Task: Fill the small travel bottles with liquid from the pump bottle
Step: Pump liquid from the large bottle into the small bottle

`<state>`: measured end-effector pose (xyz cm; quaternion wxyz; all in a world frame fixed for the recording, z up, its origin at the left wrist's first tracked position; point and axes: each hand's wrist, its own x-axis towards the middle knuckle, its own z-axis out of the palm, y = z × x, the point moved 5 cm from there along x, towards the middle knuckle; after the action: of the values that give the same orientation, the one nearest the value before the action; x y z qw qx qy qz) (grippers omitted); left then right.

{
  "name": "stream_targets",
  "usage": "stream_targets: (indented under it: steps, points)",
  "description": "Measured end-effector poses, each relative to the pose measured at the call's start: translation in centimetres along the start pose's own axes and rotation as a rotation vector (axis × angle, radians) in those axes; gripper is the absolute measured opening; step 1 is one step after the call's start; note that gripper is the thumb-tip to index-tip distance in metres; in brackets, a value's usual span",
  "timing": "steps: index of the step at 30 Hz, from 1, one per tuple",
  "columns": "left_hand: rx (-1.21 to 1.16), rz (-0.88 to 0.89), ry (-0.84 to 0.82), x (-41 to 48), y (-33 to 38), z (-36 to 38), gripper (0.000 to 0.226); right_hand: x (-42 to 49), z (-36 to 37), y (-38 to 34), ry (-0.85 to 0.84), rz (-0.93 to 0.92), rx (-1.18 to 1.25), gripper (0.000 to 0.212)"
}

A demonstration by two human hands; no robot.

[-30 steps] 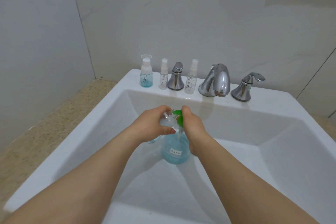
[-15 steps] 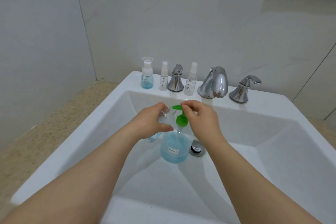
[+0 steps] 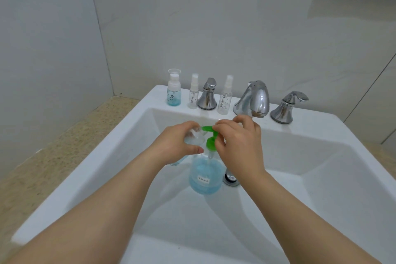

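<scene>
The pump bottle (image 3: 205, 178) stands upright mid-basin in the sink (image 3: 321, 188). The right hand (image 3: 237, 146) pinches its green pump head (image 3: 211, 136); the left hand (image 3: 177, 146) grips a clear travel bottle (image 3: 192, 137) at the nozzle. Three small bottles (image 3: 194, 94) line the back ledge by the faucet (image 3: 255, 98).

White ceramic sink (image 3: 321, 128); chrome spout (image 3: 256, 97) on back ledge between two chrome tap handles (image 3: 207, 96); chrome drain (image 3: 231, 179) below; speckled beige counter (image 3: 53, 156) left.

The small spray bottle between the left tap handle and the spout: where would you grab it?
Pinch the spray bottle round its slim upright body, coming from the front: the tap handle and spout crowd its sides, the wall stands behind.
</scene>
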<state>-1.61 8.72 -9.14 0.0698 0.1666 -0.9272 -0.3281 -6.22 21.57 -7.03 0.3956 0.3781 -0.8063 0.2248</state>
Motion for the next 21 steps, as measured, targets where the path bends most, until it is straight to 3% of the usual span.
stream_targets:
  steps: [3, 9, 12, 16, 21]
  points:
    - [0.031, -0.008, -0.024, 0.1, -0.1, 0.2, 0.06, -0.1, 0.3, -0.4, -0.033, 0.035, -0.087, 0.014]
    - [0.121, -0.031, -0.055, 0.2, -0.4, 0.6, 0.058, -0.4, 1.1, -1.1, -0.132, 0.046, -0.151, 0.033]
    - [0.113, -0.043, -0.057, 0.2, -0.5, 0.8, 0.058, -0.7, 1.2, -0.8, -0.096, 0.046, -0.13, 0.013]
    - [0.055, -0.06, -0.04, 0.2, -0.4, 0.6, 0.054, -0.5, 0.7, -0.5, -0.025, 0.053, -0.107, 0.03]
    - [0.015, -0.032, -0.039, 0.2, 0.0, 0.8, 0.054, -0.2, 0.6, -0.4, 0.02, 0.041, -0.116, 0.024]
